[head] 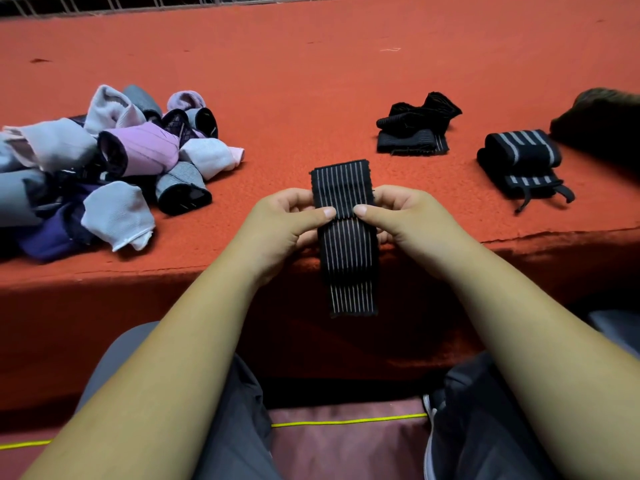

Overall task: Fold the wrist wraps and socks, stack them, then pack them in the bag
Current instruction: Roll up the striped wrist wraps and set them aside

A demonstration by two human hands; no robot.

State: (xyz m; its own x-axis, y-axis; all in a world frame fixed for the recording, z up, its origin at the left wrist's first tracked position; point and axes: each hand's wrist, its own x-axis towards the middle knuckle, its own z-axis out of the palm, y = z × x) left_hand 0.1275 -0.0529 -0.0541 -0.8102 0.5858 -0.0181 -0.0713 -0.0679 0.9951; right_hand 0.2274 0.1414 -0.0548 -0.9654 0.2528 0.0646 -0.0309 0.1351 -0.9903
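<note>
The left hand (280, 223) and right hand (412, 220) pinch one black striped wrist wrap (346, 251) at centre, thumbs on top. Its lower end hangs over the edge of the red table (311, 81). At ten o'clock lies one sock pile (104, 161), too tangled to count. A crumpled wrap (412, 129) sits at one o'clock and a rolled wrap (519, 161) at two. A dark object (602, 123) is cut off at the right edge.

Red felt-covered table (311, 64) — metal railing (104, 5) behind, pink floor (346, 452) with yellow line (346, 421) below
</note>
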